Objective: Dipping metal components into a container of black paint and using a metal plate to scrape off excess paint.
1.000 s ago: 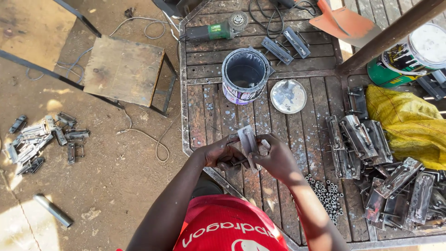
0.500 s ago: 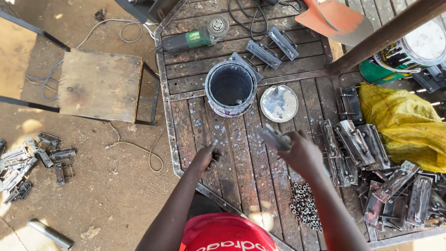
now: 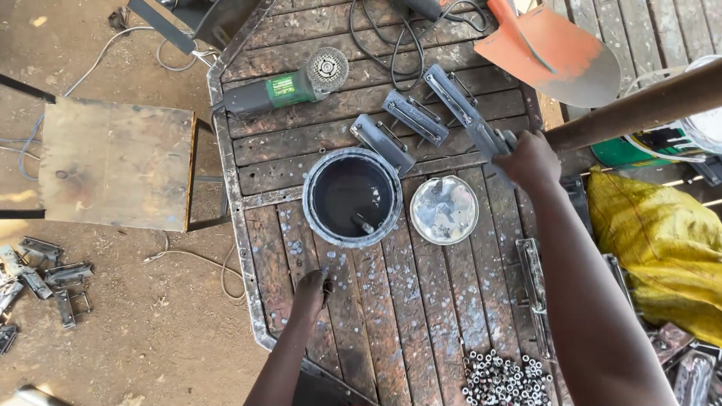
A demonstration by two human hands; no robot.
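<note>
At the far right of the wooden bench (image 3: 391,316), the right hand (image 3: 530,159) is closing its grip around the near end of a grey painted metal latch piece (image 3: 468,113), which is lying in a row with two similar grey pieces (image 3: 416,118) (image 3: 382,143). The left hand (image 3: 314,289) is resting on the bench planks near the front edge, fingers curled under; I cannot tell whether it is holding anything. By my judgement, the step in hand is setting a freshly coated piece down beside the others, and the next move is calling for a clean release without smearing the wet surface.

Just left of the right arm, an open can of dark paint (image 3: 352,197) is standing with its round lid (image 3: 444,210) lying beside it. A green angle grinder (image 3: 282,86) is lying behind the can, its cord trailing off. A rusty pipe (image 3: 639,109) is crossing close over the right hand and crowding it. A pile of small bushings (image 3: 508,376) is sitting at the near edge.
</note>
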